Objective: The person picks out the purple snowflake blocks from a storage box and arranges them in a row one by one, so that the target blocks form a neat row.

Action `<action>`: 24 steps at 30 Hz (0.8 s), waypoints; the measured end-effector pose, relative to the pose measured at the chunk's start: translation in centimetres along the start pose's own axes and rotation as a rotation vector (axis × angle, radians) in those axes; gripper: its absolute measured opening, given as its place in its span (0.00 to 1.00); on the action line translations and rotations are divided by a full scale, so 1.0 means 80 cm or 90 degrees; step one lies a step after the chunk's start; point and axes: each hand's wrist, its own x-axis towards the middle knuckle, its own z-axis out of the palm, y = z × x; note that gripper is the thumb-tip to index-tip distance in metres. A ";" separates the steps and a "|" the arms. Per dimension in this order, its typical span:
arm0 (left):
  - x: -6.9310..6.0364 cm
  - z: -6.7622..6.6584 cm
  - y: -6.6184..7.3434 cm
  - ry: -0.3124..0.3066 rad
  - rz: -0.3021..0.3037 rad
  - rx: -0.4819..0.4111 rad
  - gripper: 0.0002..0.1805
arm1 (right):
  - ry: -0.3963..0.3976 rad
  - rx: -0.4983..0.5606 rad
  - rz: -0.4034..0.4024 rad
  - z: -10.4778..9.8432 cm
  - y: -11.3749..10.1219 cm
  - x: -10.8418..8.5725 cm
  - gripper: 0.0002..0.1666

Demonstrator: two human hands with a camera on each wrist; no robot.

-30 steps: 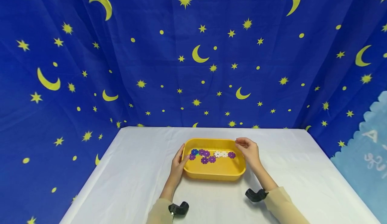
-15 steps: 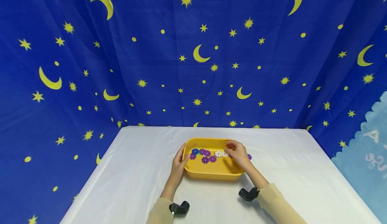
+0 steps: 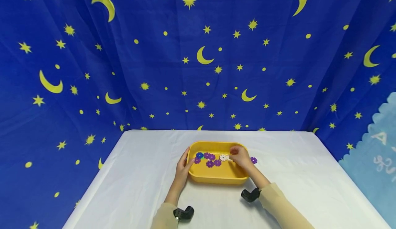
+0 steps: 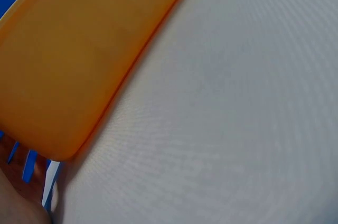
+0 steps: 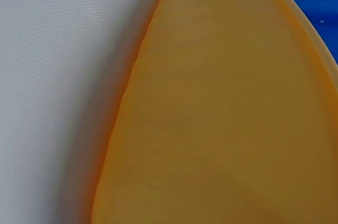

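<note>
A shallow yellow plastic basin (image 3: pixel 216 180) stands on the white table. My left hand (image 3: pixel 182 168) grips its left end, thumb over the rim and fingers outside; the left wrist view catches part of this hand (image 4: pixel 21 195) beside the basin's corner (image 4: pixel 58 145). Several snowflake-shaped plastic discs lie inside: purple ones (image 3: pixel 210 163), a dark blue one (image 3: pixel 199 155) and a white one (image 3: pixel 223 157). Reaching over the right end, my right hand (image 3: pixel 241 157) has curled fingers at a second white disc, mostly hidden. Whether they pinch it, I cannot tell. The right wrist view shows mainly the basin's outer wall (image 5: pixel 211 102).
One purple disc (image 3: pixel 253 160) is outside the basin, just right of my right hand. White cloth covers the table (image 3: pixel 148 167). A blue curtain (image 3: pixel 173 57) with yellow moons and stars encloses the back and sides; a light blue panel (image 3: pixel 377 153) hangs at right.
My right hand has moved left from the basin's right rim to the white discs inside. The purple disc outside has come into view. My left hand stays on the basin.
</note>
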 end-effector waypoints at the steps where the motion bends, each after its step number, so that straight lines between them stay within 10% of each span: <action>1: 0.001 0.000 -0.004 0.004 0.004 -0.004 0.32 | -0.010 -0.002 0.004 0.000 0.000 0.000 0.15; 8: 0.012 0.002 -0.035 0.026 0.001 -0.006 0.30 | -0.061 -0.054 0.031 0.001 -0.003 -0.002 0.19; 24: 0.012 0.002 -0.033 0.026 0.004 -0.011 0.31 | -0.087 -0.173 -0.034 0.011 0.002 0.005 0.19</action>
